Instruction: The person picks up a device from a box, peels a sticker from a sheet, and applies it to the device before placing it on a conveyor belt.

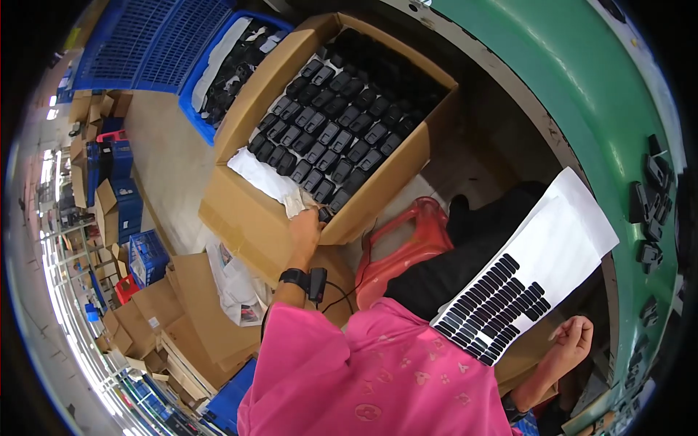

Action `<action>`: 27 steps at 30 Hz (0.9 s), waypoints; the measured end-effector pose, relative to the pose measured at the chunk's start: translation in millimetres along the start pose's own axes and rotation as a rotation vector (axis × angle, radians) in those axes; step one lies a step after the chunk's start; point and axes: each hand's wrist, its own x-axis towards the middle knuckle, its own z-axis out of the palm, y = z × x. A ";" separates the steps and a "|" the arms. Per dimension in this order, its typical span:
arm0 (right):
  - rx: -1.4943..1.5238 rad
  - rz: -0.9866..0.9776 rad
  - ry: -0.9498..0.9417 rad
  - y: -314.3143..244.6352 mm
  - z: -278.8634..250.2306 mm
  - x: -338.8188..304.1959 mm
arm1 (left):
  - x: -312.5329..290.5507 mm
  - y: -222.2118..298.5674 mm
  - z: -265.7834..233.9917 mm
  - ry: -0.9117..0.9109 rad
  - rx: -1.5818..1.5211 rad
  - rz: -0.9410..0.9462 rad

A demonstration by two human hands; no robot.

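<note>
Since your left hand (305, 227) reaches over the near rim of the open brown cardboard box (396, 190), work with a light fingertip touch and lift or lower straight, so the neighbouring rows are not knocked askew. Its fingers are bent in at a small black block-like piece (325, 215), at the near end of the rows; whether they truly pinch it, you cannot tell from this angle. Handle that piece by its sides rather than its glossy face, and mind the crumpled tan paper (294, 202) just beside your fingers, which could snag. Your right hand (571, 345), well apart on the right, has its fingers half curled; you cannot tell whether anything sits in them. Be careful that it does not brush the long white sheet (556, 225) slanting over your lap, since the small black oval pieces (502, 301) lined up on its near end would probably slide.

As for looks, the rows of black rounded pieces (329, 133) in the box are dark and smooth, many with a greyish sheen on top, packed close together, with a white paper liner (258, 173) showing at the left
</note>
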 end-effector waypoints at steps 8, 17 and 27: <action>-0.030 -0.024 -0.023 6.9 -8.3 5.4 | 10.6 -20.8 26.6 0.000 -0.136 0.147; -0.135 -0.287 -0.101 -45.9 39.1 49.3 | 5.5 -72.2 30.3 -0.063 -0.013 0.159; -1.089 -0.461 0.012 -89.7 43.9 184.5 | -47.5 175.8 -149.7 0.587 -0.764 0.609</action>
